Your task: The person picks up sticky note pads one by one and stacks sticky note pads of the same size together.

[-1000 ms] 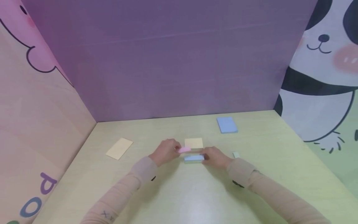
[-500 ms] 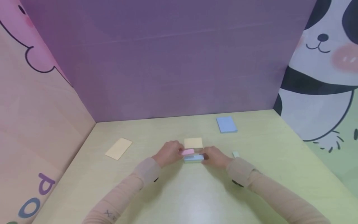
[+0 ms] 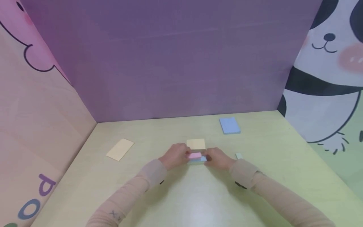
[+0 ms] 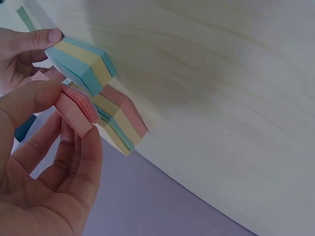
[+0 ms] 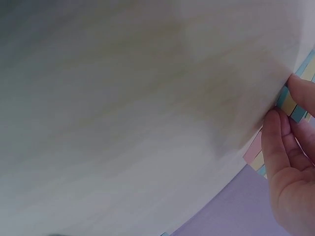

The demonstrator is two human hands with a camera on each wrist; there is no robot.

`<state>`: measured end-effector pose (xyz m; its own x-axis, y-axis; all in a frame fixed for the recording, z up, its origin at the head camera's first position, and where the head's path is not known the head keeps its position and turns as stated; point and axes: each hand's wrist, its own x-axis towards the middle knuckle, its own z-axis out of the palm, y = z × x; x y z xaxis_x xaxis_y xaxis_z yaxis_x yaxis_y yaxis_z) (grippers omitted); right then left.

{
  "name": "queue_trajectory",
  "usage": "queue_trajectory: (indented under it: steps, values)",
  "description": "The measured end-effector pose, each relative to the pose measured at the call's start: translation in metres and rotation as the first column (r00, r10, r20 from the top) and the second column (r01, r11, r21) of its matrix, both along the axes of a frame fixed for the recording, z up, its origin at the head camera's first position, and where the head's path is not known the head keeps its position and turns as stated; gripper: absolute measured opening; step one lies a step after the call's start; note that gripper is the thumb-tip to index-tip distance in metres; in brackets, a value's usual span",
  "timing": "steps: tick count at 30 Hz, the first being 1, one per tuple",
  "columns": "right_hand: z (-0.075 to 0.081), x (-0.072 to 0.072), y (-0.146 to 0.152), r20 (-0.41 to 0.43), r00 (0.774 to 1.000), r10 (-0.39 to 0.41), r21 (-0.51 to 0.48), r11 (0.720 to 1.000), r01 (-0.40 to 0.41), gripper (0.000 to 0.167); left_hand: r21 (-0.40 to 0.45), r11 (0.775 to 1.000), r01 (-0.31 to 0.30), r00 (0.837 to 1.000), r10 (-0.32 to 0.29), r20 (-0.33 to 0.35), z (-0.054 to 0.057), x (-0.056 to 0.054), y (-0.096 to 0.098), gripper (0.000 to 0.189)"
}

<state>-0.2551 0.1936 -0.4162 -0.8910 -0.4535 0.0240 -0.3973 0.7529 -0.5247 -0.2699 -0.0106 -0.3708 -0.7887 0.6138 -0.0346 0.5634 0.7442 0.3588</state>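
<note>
My left hand (image 3: 176, 155) pinches a small pink sticky note pad (image 4: 74, 110) between thumb and fingertips. In the head view the pink pad overlaps a blue-topped stack of sticky note pads (image 3: 202, 159). That stack shows blue, yellow and blue layers in the left wrist view. Its right end is gripped by my right hand (image 3: 219, 158), thumb on one side and fingers on the other. Just behind it on the table stands a second stack of pads (image 4: 125, 115), layered pink, yellow and blue-green, with a yellow top in the head view.
A larger blue pad (image 3: 230, 125) lies toward the back right of the pale wooden table (image 3: 195, 198). Off to the left is a flat yellow pad (image 3: 120, 149). Beside my right wrist lies a small pale green piece (image 3: 239, 156). A purple partition (image 3: 175, 63) rises behind the table.
My left hand has moved right with the pink pad, bringing it from left of the blue-topped stack to over it. The right hand stays in place on that stack.
</note>
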Motion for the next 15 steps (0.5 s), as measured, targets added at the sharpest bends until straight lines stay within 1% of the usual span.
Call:
queue_trajectory:
  steps: [4, 8, 15]
  values:
    - [0.001, 0.0, 0.0, -0.003, 1.0, 0.007, 0.006, 1.0, -0.007, 0.018, 0.01, 1.0, -0.005, 1.0, 0.005, 0.029, 0.0, 0.0, 0.003, 0.021]
    - [0.002, 0.0, 0.0, -0.015, 1.0, 0.011, 0.0, 1.0, -0.011, 0.012, 0.014, 1.0, 0.0, 0.999, -0.001, 0.041, -0.001, 0.001, 0.007, 0.021]
    - [0.003, 0.001, 0.001, -0.007, 1.0, 0.001, -0.006, 1.0, -0.001, 0.013, 0.013, 1.0, -0.001, 0.999, 0.0, 0.05, -0.002, 0.004, 0.012, 0.022]
